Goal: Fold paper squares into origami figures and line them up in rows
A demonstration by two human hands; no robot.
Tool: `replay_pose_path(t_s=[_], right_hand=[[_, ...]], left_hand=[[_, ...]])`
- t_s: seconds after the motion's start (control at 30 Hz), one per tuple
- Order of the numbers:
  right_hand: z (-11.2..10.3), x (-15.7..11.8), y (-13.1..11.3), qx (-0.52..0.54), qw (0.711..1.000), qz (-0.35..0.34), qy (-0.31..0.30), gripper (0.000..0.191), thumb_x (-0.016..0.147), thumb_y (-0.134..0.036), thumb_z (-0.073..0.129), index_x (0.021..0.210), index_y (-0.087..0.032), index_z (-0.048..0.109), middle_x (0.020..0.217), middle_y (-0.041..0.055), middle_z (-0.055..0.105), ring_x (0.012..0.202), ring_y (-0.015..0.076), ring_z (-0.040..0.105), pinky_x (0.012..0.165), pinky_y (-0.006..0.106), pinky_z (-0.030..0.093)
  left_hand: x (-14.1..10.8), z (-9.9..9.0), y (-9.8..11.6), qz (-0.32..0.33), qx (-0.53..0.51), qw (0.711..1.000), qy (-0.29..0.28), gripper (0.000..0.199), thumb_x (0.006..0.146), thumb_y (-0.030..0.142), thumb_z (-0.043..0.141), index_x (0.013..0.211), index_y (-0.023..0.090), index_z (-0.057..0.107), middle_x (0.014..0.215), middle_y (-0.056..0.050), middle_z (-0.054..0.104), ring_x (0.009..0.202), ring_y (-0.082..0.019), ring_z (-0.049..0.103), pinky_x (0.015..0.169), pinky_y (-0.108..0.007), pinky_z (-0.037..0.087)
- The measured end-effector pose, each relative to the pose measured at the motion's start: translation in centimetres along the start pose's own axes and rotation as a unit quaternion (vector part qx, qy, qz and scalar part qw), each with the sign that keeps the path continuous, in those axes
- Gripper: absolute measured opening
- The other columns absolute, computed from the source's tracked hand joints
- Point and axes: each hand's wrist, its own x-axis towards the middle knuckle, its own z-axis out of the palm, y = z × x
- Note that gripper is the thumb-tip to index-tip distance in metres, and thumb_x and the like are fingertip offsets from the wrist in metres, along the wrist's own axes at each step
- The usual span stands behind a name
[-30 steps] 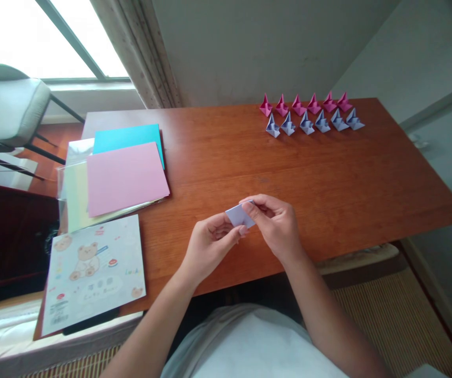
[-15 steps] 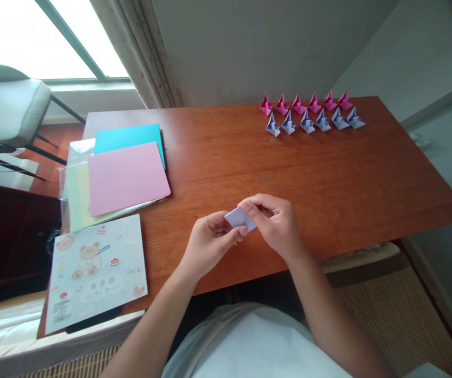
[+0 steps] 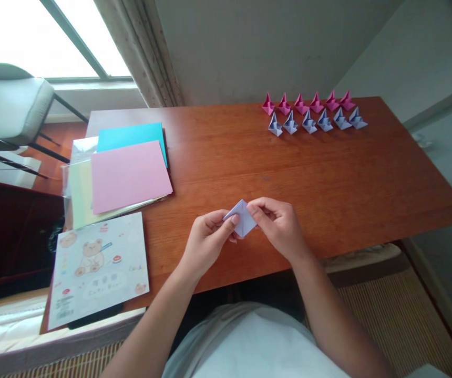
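Observation:
A small folded sheet of pale lavender origami paper [image 3: 245, 219], now diamond-shaped with a crease down its middle, is held above the table near its front edge. My left hand [image 3: 209, 237] pinches the paper's left side, thumb on top and fingers beneath. At the right corner, the thumb and index finger of my right hand [image 3: 276, 224] close on the paper's edge. Toward the back right stand a row of pink origami figures [image 3: 301, 105] and, in front of it, a row of lavender origami figures [image 3: 309, 124].
On the left of the wooden table [image 3: 210, 152] lie pink paper [image 3: 131, 176], blue paper [image 3: 131, 137] and a clear sleeve with yellow sheets [image 3: 81, 194]. A pad with a bear print [image 3: 100, 268] lies nearer. A chair [image 3: 11, 105] stands by the window.
The folded paper has turned and spread from a narrow flap to a diamond facing up. My right thumb has shifted from across its top to the right corner.

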Motion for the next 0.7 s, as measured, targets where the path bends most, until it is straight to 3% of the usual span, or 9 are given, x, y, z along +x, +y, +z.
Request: replay_pose_path(t_s=[0.27,0.5,0.7], right_hand=[[-0.7,0.2,-0.4,-0.124,0.987,-0.1,-0.007,0.023,0.096,-0.037,0.062,0.082,-0.024,0.075,0.086,0.0027,0.078,0.078,0.019,0.07,0.071,0.03,0.052],[-0.8,-0.2,0.1,-0.045,0.999,-0.014,-0.019,0.027,0.096,-0.042,0.063,0.081,-0.021,0.073,0.064,-0.0015,0.068,0.056,0.0132,0.061,0.053,0.024,0.045],[-1.3,-0.4,0.4,-0.063,0.997,-0.023,-0.035,0.025,0.094,-0.04,0.064,0.081,-0.021,0.074,0.064,-0.0006,0.068,0.055,0.0133,0.06,0.054,0.026,0.045]], left_hand=[[0.1,0.0,0.0,0.0,0.01,1.0,-0.005,0.037,0.091,0.049,0.066,0.084,0.014,0.076,0.074,-0.005,0.073,0.062,-0.014,0.065,0.06,-0.023,0.055],[0.2,0.1,-0.1,0.007,0.013,1.0,0.008,0.033,0.092,0.045,0.067,0.088,0.014,0.078,0.073,-0.004,0.072,0.061,-0.013,0.063,0.057,-0.021,0.055],[0.0,0.3,-0.2,0.003,0.013,1.0,0.002,0.031,0.09,0.045,0.069,0.092,0.015,0.077,0.079,-0.005,0.075,0.067,-0.015,0.066,0.06,-0.022,0.057]])
